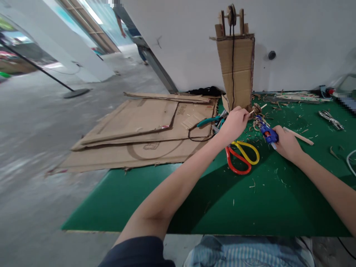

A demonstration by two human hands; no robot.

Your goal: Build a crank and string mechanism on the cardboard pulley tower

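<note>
My left hand (pixel 236 121) is closed in a pinch on a thin wooden stick (pixel 264 106), beside the foot of an upright cardboard tower (pixel 239 70). A small brown cardboard piece (pixel 256 108) sits around the stick; its exact shape is hard to make out. In my right hand (pixel 286 142) is a blue hot glue gun (pixel 269 134), its nozzle end close to that piece. Atop the tower a cardboard pulley (pixel 231 15) carries a black cord (pixel 233 66). Scissors with red and yellow handles (pixel 241 157) lie below my left hand, their blades hidden.
Flat cardboard sheets (pixel 133 122) cover the left of the green table (pixel 222 207). Teal-handled pliers (pixel 208 121) lie by my left wrist. A wooden strip (pixel 302 137) and a coiled cable (pixel 330 119) lie at right, among scattered scraps. Behind stands a white wall (pixel 183 44); a person (pixel 139 40) is far back.
</note>
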